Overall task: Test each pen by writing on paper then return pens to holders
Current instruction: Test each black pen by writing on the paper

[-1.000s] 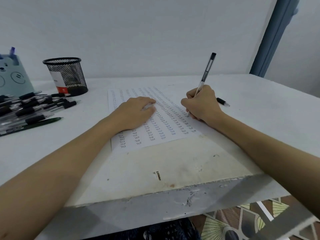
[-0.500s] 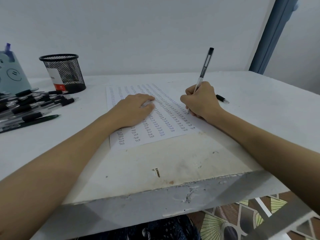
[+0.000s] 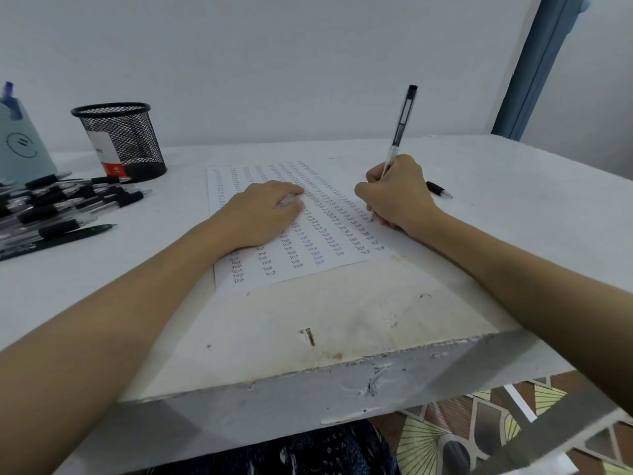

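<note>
Currently your right hand [image 3: 397,197] grips the pen [image 3: 400,128], tip down near the right edge of the paper [image 3: 308,265]; your left hand [image 3: 267,214] lies flat on the sheet, fingers straight, pinning it. Untested pens [image 3: 65,207] lie heaped at left beside the mesh holder [image 3: 120,138]. Risks: lift the left palm and the sheet may slide mid-stroke; the cap [image 3: 438,190] behind your right hand could get knocked away; writing off the edge marks the table [image 3: 513,234].
</note>
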A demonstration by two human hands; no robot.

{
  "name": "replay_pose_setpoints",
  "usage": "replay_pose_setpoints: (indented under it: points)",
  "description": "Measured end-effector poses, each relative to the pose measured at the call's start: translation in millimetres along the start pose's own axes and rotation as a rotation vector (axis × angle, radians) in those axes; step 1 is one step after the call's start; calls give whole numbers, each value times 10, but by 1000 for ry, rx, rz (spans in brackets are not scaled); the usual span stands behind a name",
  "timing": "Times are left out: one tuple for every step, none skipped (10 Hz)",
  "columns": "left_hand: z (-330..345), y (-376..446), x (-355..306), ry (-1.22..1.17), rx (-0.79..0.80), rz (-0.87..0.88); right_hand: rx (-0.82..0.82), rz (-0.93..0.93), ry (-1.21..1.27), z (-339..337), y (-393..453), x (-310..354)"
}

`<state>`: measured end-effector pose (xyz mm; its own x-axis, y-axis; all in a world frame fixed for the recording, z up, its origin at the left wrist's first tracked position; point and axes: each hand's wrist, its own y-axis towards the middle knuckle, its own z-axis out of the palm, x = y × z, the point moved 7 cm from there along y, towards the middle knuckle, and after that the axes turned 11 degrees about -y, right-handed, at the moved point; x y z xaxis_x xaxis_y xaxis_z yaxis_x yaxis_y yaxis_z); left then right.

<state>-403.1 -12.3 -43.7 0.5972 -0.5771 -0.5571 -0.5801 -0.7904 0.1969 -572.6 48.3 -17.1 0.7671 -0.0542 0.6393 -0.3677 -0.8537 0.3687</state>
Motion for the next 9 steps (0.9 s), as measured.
replay_pose_setpoints:
  points:
    - [0, 0, -1, 3, 2, -3, -21, 17, 25, -19, 1, -19]
    - [-4, -2, -1, 0, -2, -1, -17, -3, 6, -1, 12, -11]
    - [-9, -1, 1, 4, -3, 1, -21, 8, 2, -3, 20, -24]
    - [0, -5, -10, 7, -2, 5, -18, -1, 8, 3, 15, -17]
    - [-6, -4, -12, 0, -6, 4, -44, 35, 42, -28, 7, -36]
    - [-8, -4, -9, -8, -8, 2, -8, 170, 207, -52, 15, -118]
    - [-4, -3, -6, -15, -6, 1, 98, 250, 328, -37, 12, -129]
    - [-7, -3, -6, -13, -8, 3, 139, 257, 365, -42, 55, -168]
    - [-9, -3, -4, -8, -9, 4, 174, 233, 490, -38, 62, -116]
